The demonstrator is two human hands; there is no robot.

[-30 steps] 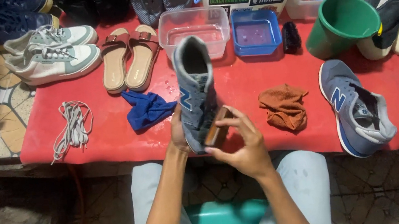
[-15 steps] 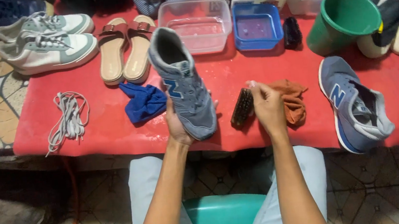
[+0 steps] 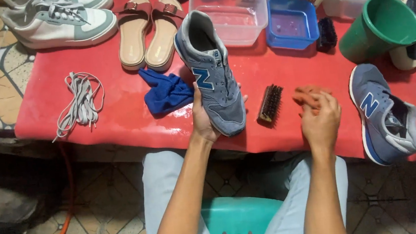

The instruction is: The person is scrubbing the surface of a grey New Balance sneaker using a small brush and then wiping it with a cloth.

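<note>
The left hand (image 3: 202, 118) is gripping a grey-blue sneaker (image 3: 210, 73) by its toe end, holding it above the red table (image 3: 116, 115) with the heel pointing away. The right hand (image 3: 322, 121) is closing over an orange cloth (image 3: 306, 95), grasping it. A brush (image 3: 271, 104) is lying between the two hands, untouched. A blue cloth (image 3: 166, 91) is lying just left of the left hand.
</note>
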